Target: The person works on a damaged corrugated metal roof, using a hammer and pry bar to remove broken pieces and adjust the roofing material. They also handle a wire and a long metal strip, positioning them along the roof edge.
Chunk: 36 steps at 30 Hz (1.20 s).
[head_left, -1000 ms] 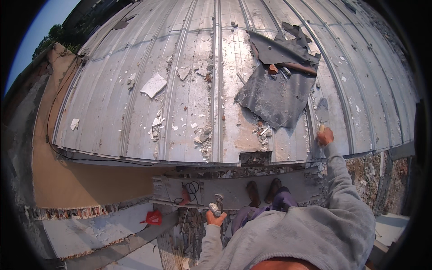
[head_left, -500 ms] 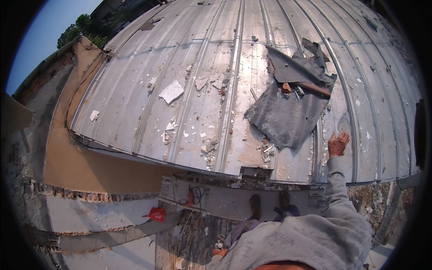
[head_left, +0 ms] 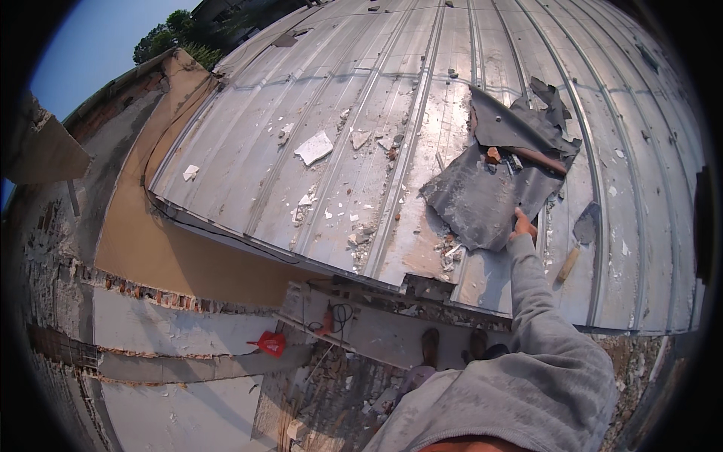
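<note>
My right hand (head_left: pixel 524 225) is closed at the lower right edge of a dark grey, bent roofing sheet (head_left: pixel 482 200), its fingers seeming to pinch that edge. Part of the sheet is folded back, and a reddish-orange chunk of rubble (head_left: pixel 493 155) rests on it along with smaller bits. To the right of my hand a trowel (head_left: pixel 587 224) with a wooden handle lies on the ribbed metal roof (head_left: pixel 361 83), apart from my fingers. My left hand is out of view.
White plaster pieces (head_left: pixel 314 148) and small debris are scattered over the roof. My boots (head_left: pixel 430 346) stand on a concrete ledge below its broken edge. A red plastic scoop-like item (head_left: pixel 272 344) and an orange tool with a coiled cord (head_left: pixel 327 322) lie to the left.
My right hand has moved left from where the trowel lies to the edge of the dark sheet, leaving the trowel uncovered. My left hand has gone out of view. The view has shifted slightly.
</note>
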{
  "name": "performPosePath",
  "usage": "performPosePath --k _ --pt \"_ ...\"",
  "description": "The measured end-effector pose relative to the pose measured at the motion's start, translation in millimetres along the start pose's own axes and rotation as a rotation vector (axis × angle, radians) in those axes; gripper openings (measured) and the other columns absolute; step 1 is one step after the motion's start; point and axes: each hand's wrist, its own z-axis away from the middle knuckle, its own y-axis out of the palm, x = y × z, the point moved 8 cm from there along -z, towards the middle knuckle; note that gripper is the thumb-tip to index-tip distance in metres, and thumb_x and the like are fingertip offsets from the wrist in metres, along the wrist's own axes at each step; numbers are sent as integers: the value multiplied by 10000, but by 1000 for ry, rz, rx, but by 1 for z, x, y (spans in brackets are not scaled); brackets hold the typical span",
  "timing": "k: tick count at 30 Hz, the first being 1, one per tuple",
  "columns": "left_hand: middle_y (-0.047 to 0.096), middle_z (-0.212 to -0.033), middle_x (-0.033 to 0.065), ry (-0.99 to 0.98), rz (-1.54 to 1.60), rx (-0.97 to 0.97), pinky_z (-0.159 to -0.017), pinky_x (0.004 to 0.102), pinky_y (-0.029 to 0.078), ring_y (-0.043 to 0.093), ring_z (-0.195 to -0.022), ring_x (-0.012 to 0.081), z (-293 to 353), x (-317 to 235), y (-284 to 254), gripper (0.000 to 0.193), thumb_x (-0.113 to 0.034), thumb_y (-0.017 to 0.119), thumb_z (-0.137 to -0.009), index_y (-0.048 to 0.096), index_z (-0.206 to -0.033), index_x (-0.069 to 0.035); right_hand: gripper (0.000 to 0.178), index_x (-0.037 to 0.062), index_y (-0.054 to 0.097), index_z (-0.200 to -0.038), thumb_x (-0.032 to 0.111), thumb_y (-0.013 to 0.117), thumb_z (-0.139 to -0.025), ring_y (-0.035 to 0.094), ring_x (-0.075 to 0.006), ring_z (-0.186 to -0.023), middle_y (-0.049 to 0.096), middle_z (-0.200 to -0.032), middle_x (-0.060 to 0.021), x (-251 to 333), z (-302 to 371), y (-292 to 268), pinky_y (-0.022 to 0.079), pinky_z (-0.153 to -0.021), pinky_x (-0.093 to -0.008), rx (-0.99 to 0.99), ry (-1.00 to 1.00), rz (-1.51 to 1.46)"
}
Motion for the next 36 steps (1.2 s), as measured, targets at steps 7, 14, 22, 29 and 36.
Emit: performPosePath --k 7,14,22,29,36 --pt "753 -1000 200 30 -54 19 -804 428 573 738 -890 289 -7 -5 1 617 -326 955 -626 735 -1026 89 334 -100 687 -1137 96 790 -887 733 -240 -856 736 -1045 -157 132 8 29 591 -723 -372 602 -289 -112" --pt "760 -1045 208 126 -238 81 -833 424 578 747 -932 296 -43 -26 1 644 -338 952 -625 738 -1053 93 240 -90 716 -1000 99 792 -871 693 -194 -746 729 -887 -98 287 115 -89 558 -699 -341 618 -664 241" --pt "769 -1096 216 250 -442 138 -865 420 583 758 -980 305 -95 -89 -15 675 -352 947 -624 742 -1083 98 303 4 663 -1202 197 746 -983 676 -119 -825 713 -982 -40 356 248 -329 549 -748 -269 563 -877 239" --pt "772 -1146 219 454 -774 356 -899 407 589 765 -1028 315 -125 -203 2 682 -357 932 -630 748 -1112 88 369 39 551 -1316 213 699 -1027 665 -183 -1025 677 -1185 -101 253 415 -697 543 -898 -328 -123 -885 84" --pt "771 -1155 207 854 -1408 490 -930 410 589 757 -1078 345 -117 -295 70 655 -387 887 -638 768 -1151 3 469 21 568 -1358 264 731 -991 652 -297 -1126 672 -1256 -172 23 609 -969 525 -970 -405 -1085 -443 499"
